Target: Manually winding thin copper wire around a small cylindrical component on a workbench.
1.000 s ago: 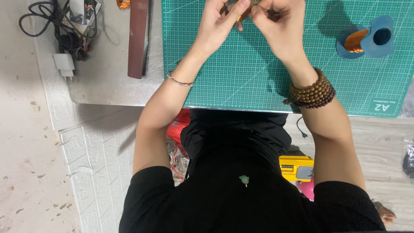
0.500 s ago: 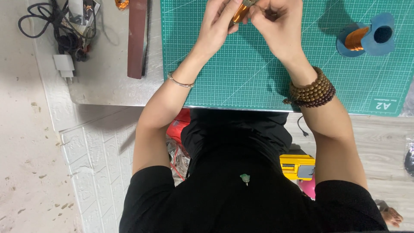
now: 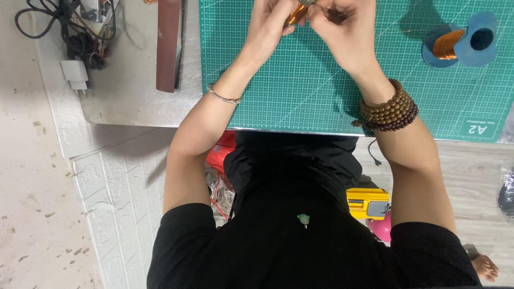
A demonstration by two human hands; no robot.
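Both hands meet at the top edge of the view, over the green cutting mat (image 3: 300,91). My left hand (image 3: 270,24) pinches a small copper-coloured coil (image 3: 295,13) between fingers and thumb. My right hand (image 3: 342,29) is closed right beside it, fingertips touching the same small piece; what lies inside the fingers is hidden. A thin bangle circles the left wrist, and brown bead bracelets (image 3: 388,109) wrap the right wrist.
A blue spool of copper wire (image 3: 460,43) lies on the mat at the right. Left of the mat are a dark brown strip (image 3: 168,45), black cables (image 3: 69,27) and a white plug (image 3: 75,75). A yellow tool (image 3: 367,202) sits on the floor below the table edge.
The hands have shifted slightly up and stay together on the coil; the coil shows a little more between the fingers.
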